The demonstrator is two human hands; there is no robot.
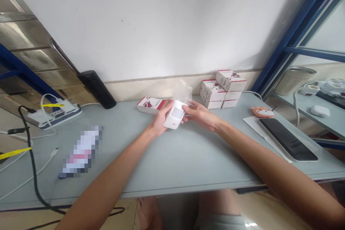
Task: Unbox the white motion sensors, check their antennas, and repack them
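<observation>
A white motion sensor (174, 116) with a greyish window and a small red mark is held above the middle of the table. My left hand (161, 116) is closed round its left side. On the other side my right hand (198, 114) has its thumb on the front and its fingers partly hidden behind. A crumpled clear plastic bag (183, 90) sticks up at the sensor's top end; whether the sensor is partly inside it I cannot tell. Just behind my left hand lies a white and red box (150, 105).
Several similar boxes (225, 90) are stacked by the wall. A black cylinder (97, 90) and a power strip (54, 113) with cables stand left. A pixelated item (82, 152) lies front left. To the right are a phone (288, 139) and an orange animal-shaped object (262, 112).
</observation>
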